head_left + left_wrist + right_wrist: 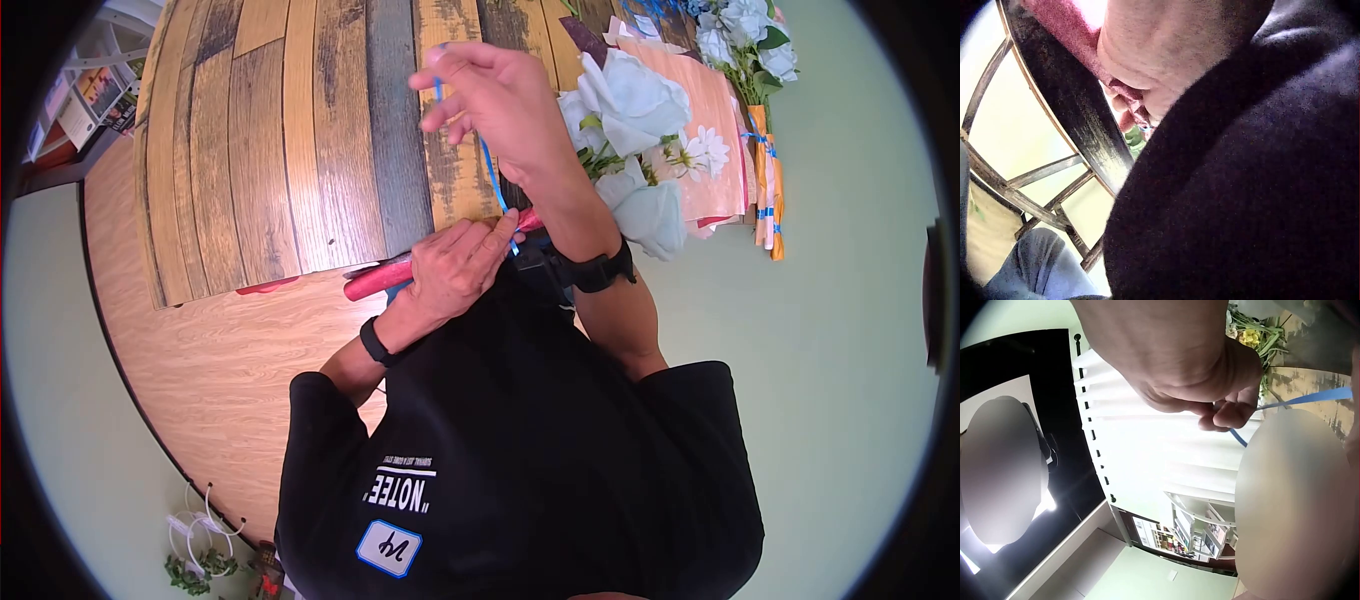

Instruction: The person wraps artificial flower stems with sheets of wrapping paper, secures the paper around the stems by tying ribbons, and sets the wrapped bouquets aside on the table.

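Note:
In the head view my left hand [460, 265] grips a red wrapped roll [378, 281] at the table's near edge, fingers lying over it. The roll's other end [530, 218] shows past the fingertips. The left wrist view has the same hand [1166, 47] round the red wrapping [1072, 28]. Raised above the table, my right hand [505, 110] pinches a thin blue ribbon [494, 180] that runs down to the roll beside the left fingers. In the right wrist view, thumb and fingertips of that hand [1210, 375] hold the ribbon [1319, 397].
Pale blue roses [635, 105] and a white daisy [705, 152] lie against peach wrapping paper [715, 100], right of my right forearm. Another bunch with orange-wrapped stems [762, 180] lies farther right. The wooden table [270, 150] extends left; a shelf [85, 115] stands beyond it.

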Action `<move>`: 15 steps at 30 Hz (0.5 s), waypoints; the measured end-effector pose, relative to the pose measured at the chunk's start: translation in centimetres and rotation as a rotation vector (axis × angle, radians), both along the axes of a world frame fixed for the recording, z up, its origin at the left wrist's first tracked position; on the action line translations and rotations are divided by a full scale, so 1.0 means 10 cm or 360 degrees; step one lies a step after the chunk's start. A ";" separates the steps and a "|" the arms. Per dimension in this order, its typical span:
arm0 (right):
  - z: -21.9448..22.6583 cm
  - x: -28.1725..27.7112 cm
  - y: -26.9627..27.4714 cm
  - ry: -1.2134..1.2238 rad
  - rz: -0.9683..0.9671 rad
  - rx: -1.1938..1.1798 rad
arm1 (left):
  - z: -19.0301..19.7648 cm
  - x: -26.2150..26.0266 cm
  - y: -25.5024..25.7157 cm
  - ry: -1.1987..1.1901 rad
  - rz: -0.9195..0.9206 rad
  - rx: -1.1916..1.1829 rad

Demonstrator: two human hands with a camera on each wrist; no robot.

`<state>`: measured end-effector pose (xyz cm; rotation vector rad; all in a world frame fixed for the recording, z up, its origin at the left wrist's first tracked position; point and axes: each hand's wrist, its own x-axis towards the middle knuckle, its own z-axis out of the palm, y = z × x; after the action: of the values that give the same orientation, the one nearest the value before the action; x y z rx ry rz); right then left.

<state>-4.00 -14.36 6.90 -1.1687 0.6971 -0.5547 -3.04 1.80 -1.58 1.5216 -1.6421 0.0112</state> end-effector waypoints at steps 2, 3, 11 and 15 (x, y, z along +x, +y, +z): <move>-0.01 -0.02 0.02 0.0190 0.0080 -0.0217 | 0.03 0.00 0.01 0.0071 -0.0010 0.0038; 0.00 -0.03 0.03 0.0378 0.0168 -0.0437 | 0.04 0.01 0.01 0.0140 -0.0012 0.0073; 0.81 -0.75 0.33 0.0073 0.0311 -0.1378 | 0.02 0.19 0.07 0.0808 -0.0016 0.0165; 0.61 -1.18 0.35 -0.0175 0.1262 -0.0962 | 0.27 0.32 0.00 0.1431 0.0153 0.0286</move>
<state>-15.82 -10.83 12.96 -1.8243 -0.0836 -0.1390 0.15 1.76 1.17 1.4191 -0.8588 -0.6849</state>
